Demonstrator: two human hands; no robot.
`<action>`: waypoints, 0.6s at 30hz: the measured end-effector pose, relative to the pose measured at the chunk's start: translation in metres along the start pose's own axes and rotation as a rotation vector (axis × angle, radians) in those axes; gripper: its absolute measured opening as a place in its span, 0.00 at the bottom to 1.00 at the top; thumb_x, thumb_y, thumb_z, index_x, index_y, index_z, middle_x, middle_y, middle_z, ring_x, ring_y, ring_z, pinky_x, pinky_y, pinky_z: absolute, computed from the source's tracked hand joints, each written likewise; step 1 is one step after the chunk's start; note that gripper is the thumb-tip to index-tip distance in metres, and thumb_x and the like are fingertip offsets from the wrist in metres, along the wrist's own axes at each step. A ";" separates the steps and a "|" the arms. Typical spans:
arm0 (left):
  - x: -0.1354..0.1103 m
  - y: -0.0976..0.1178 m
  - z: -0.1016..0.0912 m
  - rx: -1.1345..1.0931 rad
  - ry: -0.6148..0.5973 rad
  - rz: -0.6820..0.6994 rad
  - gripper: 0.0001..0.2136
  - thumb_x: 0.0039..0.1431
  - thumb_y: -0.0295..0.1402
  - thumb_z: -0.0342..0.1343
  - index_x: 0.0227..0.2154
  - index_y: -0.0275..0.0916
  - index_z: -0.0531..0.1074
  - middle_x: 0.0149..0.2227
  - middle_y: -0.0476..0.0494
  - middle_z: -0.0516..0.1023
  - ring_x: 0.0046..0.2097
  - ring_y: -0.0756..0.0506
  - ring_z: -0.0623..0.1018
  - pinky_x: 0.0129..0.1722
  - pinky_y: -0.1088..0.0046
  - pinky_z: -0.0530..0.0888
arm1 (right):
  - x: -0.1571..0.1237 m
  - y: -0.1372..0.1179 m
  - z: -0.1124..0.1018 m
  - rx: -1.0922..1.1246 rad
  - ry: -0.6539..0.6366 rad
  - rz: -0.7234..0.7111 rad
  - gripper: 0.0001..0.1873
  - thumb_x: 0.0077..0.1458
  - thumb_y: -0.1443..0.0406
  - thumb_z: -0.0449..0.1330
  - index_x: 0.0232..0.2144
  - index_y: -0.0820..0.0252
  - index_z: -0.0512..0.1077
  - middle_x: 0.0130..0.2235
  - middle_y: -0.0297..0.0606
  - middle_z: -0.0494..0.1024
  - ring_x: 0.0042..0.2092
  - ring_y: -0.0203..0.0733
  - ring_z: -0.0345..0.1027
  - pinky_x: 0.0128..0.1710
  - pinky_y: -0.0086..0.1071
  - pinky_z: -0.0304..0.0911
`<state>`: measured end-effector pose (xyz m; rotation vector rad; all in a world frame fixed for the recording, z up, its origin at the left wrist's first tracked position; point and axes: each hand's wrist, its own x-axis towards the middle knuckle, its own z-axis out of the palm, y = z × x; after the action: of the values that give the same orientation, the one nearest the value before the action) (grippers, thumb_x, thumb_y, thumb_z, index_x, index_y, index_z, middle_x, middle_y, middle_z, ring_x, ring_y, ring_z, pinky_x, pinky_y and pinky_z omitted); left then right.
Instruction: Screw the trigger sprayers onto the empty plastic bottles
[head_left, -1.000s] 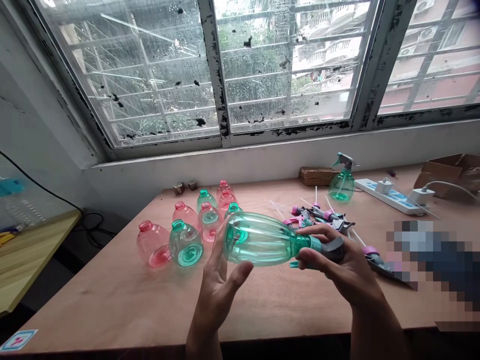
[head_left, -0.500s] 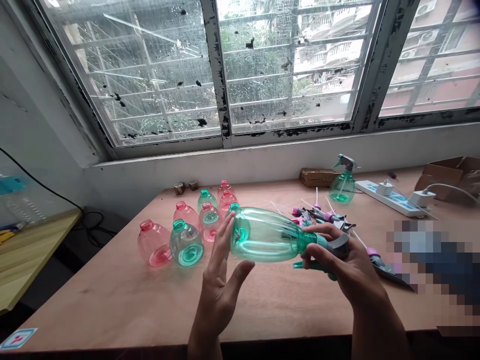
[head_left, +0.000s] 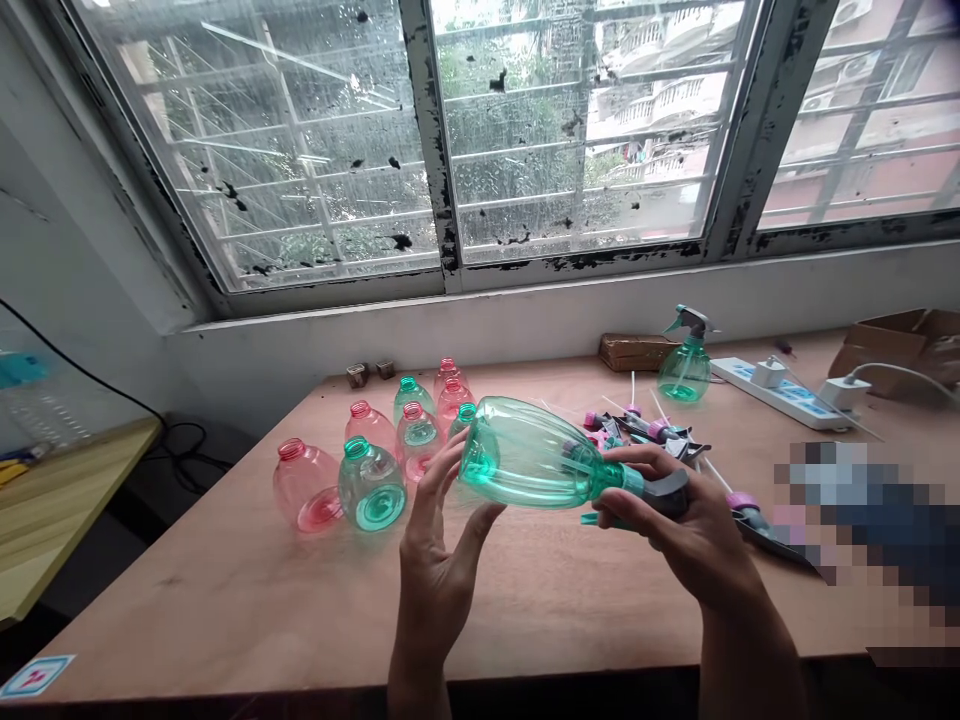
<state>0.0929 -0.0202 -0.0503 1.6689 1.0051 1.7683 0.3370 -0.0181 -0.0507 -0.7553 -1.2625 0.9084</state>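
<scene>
I hold a clear green spray bottle (head_left: pixel 529 455) sideways above the wooden table (head_left: pixel 247 610), its base pointing left. My right hand (head_left: pixel 679 525) is wrapped round the grey and green trigger head (head_left: pixel 660 490) at the bottle's neck. My left hand (head_left: pixel 439 545) cups the bottle's base, thumb and fingers curled against it. Behind the bottle lies a pile of loose trigger heads (head_left: pixel 649 432) with white tubes.
Several open pink and green bottles (head_left: pixel 371 455) stand in a group at the left. A finished green spray bottle (head_left: pixel 684 362) stands at the back right beside a white power strip (head_left: pixel 780 390) and a cardboard box (head_left: pixel 900 345). A blurred patch covers the right edge.
The bottle's base has tipped upward and slightly right. My left hand has closed in on the base, from loosely open beneath it to cupping it.
</scene>
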 end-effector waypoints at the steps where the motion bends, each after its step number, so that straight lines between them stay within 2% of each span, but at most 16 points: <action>1: 0.001 0.001 -0.002 -0.011 -0.010 0.009 0.25 0.67 0.39 0.72 0.64 0.58 0.76 0.68 0.45 0.79 0.73 0.35 0.73 0.73 0.50 0.69 | -0.001 -0.001 0.001 0.011 0.005 -0.003 0.14 0.59 0.59 0.79 0.46 0.52 0.85 0.29 0.30 0.84 0.29 0.37 0.82 0.31 0.25 0.81; 4: 0.003 0.004 -0.004 -0.028 -0.003 0.029 0.24 0.64 0.46 0.73 0.62 0.55 0.79 0.65 0.44 0.80 0.71 0.34 0.74 0.71 0.56 0.72 | -0.005 -0.006 0.005 0.017 0.026 0.004 0.16 0.57 0.57 0.81 0.45 0.52 0.85 0.30 0.31 0.84 0.29 0.37 0.81 0.31 0.25 0.80; 7: 0.005 0.008 -0.002 0.010 0.069 0.038 0.21 0.69 0.52 0.66 0.61 0.53 0.81 0.64 0.43 0.79 0.71 0.34 0.74 0.69 0.58 0.74 | -0.006 -0.007 0.007 -0.032 0.013 -0.007 0.17 0.55 0.57 0.81 0.44 0.53 0.85 0.31 0.33 0.84 0.29 0.38 0.81 0.28 0.25 0.78; 10: 0.004 0.010 -0.002 0.049 0.055 0.057 0.19 0.73 0.45 0.64 0.63 0.56 0.80 0.67 0.45 0.79 0.74 0.34 0.71 0.71 0.56 0.72 | -0.003 -0.003 0.005 -0.061 -0.032 -0.043 0.16 0.57 0.59 0.80 0.45 0.54 0.85 0.31 0.33 0.84 0.30 0.40 0.81 0.29 0.27 0.79; 12: 0.002 0.011 -0.003 0.007 -0.022 0.089 0.22 0.74 0.39 0.64 0.68 0.58 0.76 0.71 0.45 0.77 0.76 0.34 0.69 0.74 0.55 0.69 | -0.002 -0.002 0.004 -0.029 -0.046 -0.050 0.15 0.59 0.60 0.79 0.46 0.54 0.84 0.30 0.32 0.84 0.30 0.40 0.82 0.30 0.27 0.80; 15: 0.001 0.011 -0.004 -0.110 -0.094 0.210 0.26 0.74 0.32 0.62 0.71 0.58 0.72 0.73 0.45 0.74 0.77 0.35 0.67 0.75 0.53 0.67 | -0.005 -0.004 0.004 0.029 -0.020 -0.020 0.15 0.59 0.58 0.79 0.46 0.53 0.84 0.33 0.33 0.85 0.30 0.39 0.82 0.31 0.28 0.80; 18: 0.000 0.012 -0.002 -0.174 -0.021 0.279 0.24 0.72 0.37 0.65 0.68 0.56 0.76 0.69 0.43 0.78 0.75 0.34 0.70 0.73 0.53 0.71 | -0.010 -0.009 0.006 -0.004 0.003 0.007 0.18 0.57 0.54 0.80 0.45 0.54 0.84 0.33 0.35 0.84 0.29 0.41 0.81 0.27 0.29 0.76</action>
<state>0.0927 -0.0274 -0.0405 1.7784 0.6112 1.9468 0.3318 -0.0314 -0.0462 -0.7641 -1.2596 0.9101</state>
